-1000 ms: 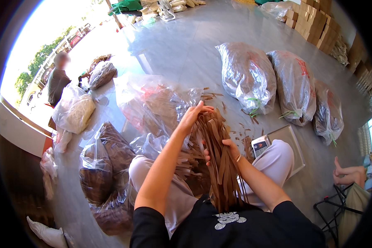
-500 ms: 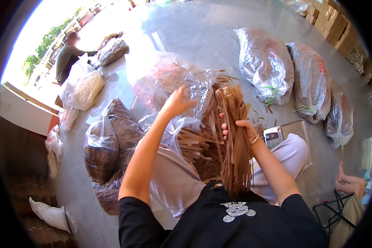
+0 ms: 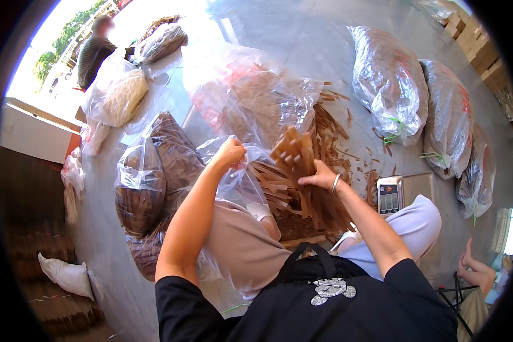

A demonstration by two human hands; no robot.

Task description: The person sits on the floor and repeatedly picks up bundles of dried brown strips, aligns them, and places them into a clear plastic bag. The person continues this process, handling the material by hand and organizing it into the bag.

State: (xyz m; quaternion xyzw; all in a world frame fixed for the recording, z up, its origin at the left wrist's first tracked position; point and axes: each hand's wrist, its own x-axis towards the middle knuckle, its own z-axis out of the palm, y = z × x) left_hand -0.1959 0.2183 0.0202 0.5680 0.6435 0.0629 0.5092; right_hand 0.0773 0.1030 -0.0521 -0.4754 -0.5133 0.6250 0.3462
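Grey floor (image 3: 308, 34), and left of the digital scale (image 3: 389, 199), right hand (image 3: 324, 175): grip closed round brown strips (image 3: 293, 154), likely for bunching; left hand (image 3: 232, 154) curled, hold unclear.

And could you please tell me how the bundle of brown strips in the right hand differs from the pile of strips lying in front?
The bundle of strips is gripped in the right hand; the pile of strips lies loose, low in front. The bundle is gathered into a compact sheaf, while the pile spreads wider, its pieces pointing in several directions. Both are brown and made of long, narrow pieces.
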